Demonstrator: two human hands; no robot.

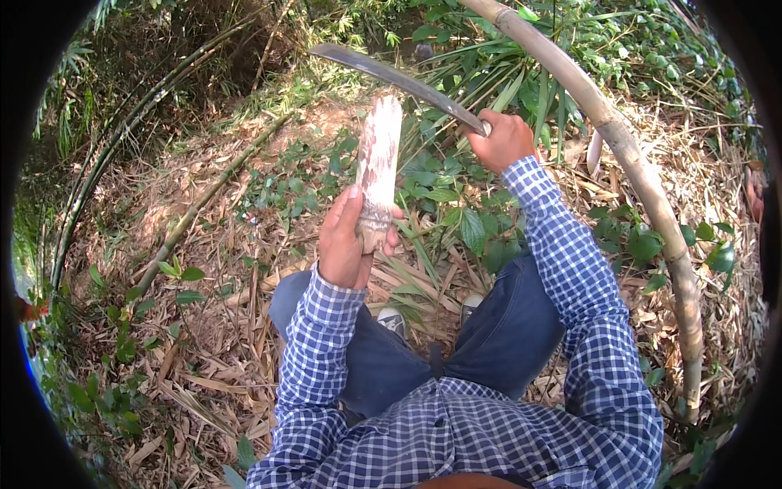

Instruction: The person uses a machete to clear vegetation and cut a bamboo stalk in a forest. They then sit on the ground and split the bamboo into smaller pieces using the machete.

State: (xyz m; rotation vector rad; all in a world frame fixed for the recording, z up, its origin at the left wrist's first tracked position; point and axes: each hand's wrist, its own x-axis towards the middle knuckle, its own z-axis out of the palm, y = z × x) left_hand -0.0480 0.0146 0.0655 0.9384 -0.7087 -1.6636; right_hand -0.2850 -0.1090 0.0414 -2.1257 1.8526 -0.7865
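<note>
My left hand (342, 242) is closed around the lower end of a short, pale piece of bamboo (380, 159). The piece stands nearly upright, with reddish-brown patches, a jagged top and a darker ringed joint by my fingers. In my right hand (500, 143), fingers wrapped round its handle, is a machete (395, 76). Its long, slightly curved blade points up and to the left, passing beyond the bamboo's top. A gap shows between blade and bamboo. Most of the handle is hidden in my fist.
A thick bamboo pole (623, 147) arches down my right side. A thinner greenish pole (208, 196) slants across the ground at left. Leafy plants (476, 224) grow ahead of my knees, and dry leaves (220, 342) cover the ground. My shoes (393, 320) show below.
</note>
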